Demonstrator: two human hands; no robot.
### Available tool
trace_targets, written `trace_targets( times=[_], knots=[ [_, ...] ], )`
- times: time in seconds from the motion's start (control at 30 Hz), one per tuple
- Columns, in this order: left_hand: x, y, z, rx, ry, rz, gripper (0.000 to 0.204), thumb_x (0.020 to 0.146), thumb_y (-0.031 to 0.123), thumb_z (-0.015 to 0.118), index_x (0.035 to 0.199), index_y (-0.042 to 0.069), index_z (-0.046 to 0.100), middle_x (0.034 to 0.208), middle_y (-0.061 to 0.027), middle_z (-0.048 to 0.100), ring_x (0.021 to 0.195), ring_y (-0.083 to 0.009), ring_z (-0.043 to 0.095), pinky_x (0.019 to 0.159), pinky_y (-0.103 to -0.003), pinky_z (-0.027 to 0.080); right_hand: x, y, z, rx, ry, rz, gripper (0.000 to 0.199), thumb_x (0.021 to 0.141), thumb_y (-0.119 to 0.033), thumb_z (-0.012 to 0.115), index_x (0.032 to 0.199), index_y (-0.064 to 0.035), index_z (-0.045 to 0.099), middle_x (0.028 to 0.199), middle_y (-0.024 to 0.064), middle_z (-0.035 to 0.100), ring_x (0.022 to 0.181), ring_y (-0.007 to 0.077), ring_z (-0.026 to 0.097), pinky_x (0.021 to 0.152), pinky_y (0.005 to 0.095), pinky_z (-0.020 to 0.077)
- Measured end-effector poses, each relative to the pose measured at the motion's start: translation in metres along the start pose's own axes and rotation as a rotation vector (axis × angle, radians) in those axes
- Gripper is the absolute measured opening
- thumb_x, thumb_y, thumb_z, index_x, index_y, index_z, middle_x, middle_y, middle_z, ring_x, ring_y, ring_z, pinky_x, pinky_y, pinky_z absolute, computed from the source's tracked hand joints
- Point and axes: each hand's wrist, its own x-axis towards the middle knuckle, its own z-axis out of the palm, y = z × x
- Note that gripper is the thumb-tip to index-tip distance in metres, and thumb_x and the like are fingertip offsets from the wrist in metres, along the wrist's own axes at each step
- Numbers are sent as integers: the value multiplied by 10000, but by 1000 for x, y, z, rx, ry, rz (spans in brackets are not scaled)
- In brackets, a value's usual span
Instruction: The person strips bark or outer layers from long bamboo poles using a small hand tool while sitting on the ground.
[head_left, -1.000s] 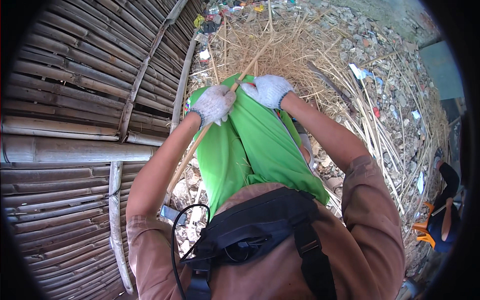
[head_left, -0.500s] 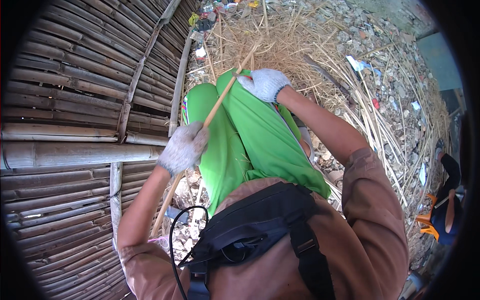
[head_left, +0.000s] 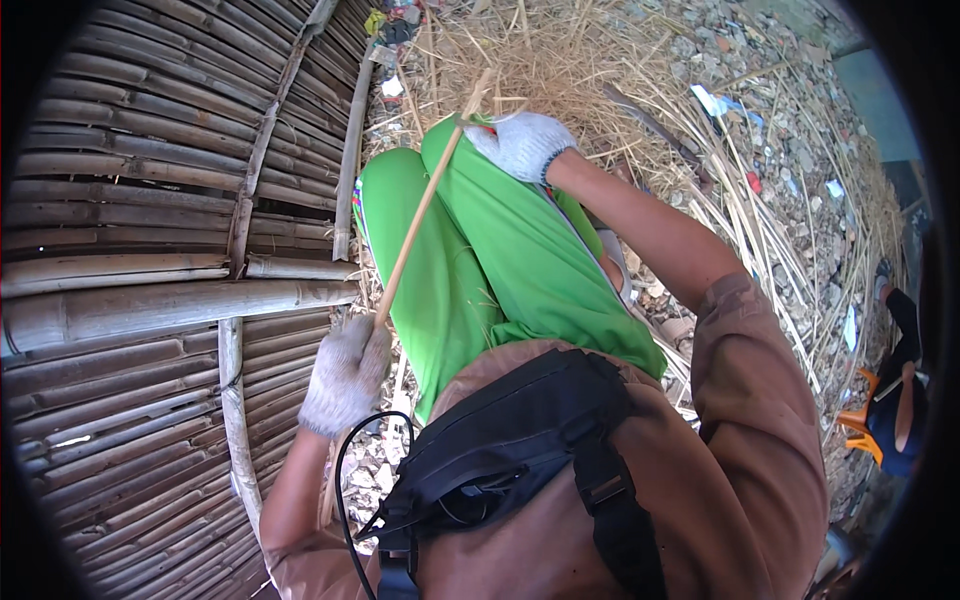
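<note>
A long, thin bamboo strip [head_left: 418, 225] slants across my green-trousered knees, its frayed far end just past the right knee. Beside my left thigh, my left hand [head_left: 345, 375] in a greyish knit glove is closed around the strip's near part. My right hand [head_left: 525, 145], gloved in white knit, rests on the right knee by the strip's far end. It is closed on what looks like a small knife [head_left: 487, 129]. Only a bit of red and a dark edge against the strip show; the glove hides the rest.
A bamboo slat wall [head_left: 130, 290] stands close on my left, with a thick pole [head_left: 180, 305] along it. Straw and shavings [head_left: 560, 60] cover the rubble ground ahead. Long strips [head_left: 745, 240] and a dark stick [head_left: 655, 130] lie at right. Another person [head_left: 900, 400] is at far right, by an orange stool [head_left: 857, 420].
My left hand has drawn back toward me and down along my left side, and the strip has come with it. My right hand stays at the knee, shifted only slightly in view.
</note>
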Motion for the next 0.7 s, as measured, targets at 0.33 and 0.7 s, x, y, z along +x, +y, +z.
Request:
trace_targets(
  times=[0.33, 0.7],
  knots=[
    [197, 52, 16, 234, -2, 276, 325, 1125, 284, 568, 972, 0, 607, 678, -131, 642, 540, -254, 689, 491, -400, 581, 4, -5, -7, 1, -28, -10, 797, 1054, -747, 381, 1148, -96, 832, 1138, 276, 791, 1082, 462, 773, 973, 585, 596],
    [194, 29, 17, 335, 21, 368, 298, 1124, 254, 595, 966, 1, 602, 683, -147, 654, 589, -270, 713, 550, -418, 566, 2, 0, -3, 16, -43, 34, 810, 1046, -758, 378, 1173, -95, 826, 1148, 271, 791, 1079, 462, 775, 968, 589, 598]
  ],
)
